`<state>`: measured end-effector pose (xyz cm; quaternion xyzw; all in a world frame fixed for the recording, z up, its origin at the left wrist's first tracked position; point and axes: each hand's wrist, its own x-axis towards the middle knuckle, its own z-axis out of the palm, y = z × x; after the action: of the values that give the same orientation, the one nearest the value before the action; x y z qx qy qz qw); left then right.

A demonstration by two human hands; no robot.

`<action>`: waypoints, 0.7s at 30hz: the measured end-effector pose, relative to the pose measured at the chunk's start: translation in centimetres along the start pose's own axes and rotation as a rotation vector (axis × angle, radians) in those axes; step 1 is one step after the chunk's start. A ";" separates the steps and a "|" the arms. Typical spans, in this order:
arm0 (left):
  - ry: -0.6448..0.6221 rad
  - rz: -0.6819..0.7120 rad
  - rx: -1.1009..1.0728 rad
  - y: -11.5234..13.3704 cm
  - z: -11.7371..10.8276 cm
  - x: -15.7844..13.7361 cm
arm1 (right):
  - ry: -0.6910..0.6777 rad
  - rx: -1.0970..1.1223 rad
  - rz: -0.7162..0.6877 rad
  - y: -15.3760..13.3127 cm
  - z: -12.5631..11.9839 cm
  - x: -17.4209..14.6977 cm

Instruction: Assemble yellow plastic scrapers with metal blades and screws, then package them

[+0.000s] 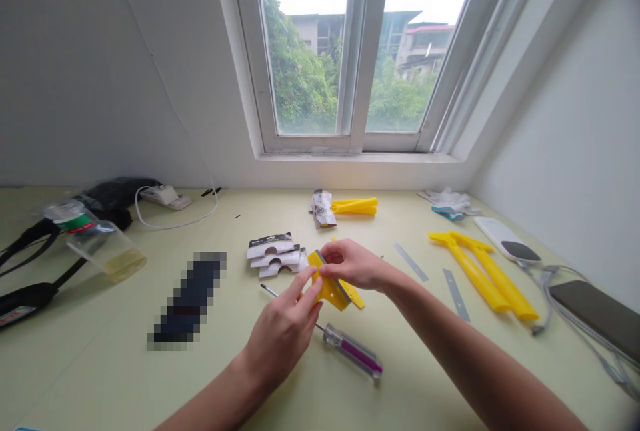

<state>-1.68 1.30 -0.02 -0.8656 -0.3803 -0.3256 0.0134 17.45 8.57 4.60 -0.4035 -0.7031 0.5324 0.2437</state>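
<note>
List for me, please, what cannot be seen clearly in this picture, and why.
All in the head view:
Yellow piece: partly covered by the left hand and right hand.
Screwdriver: middle of the shaft hidden behind the left hand.
Dark patch: pixelated, so unidentifiable.
Cardboard packages: print too small to read.
Dark device: cut off by the right edge.
</note>
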 end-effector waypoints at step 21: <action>0.184 -0.355 -0.385 -0.2 -1.9 0.4 | 0.170 -0.786 0.445 3.8 -11.8 -4.8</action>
<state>-2.71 1.17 1.68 -0.7388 -0.4543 -0.4663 -0.1741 30.36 11.50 5.14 -0.6485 -0.7257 0.2295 0.0087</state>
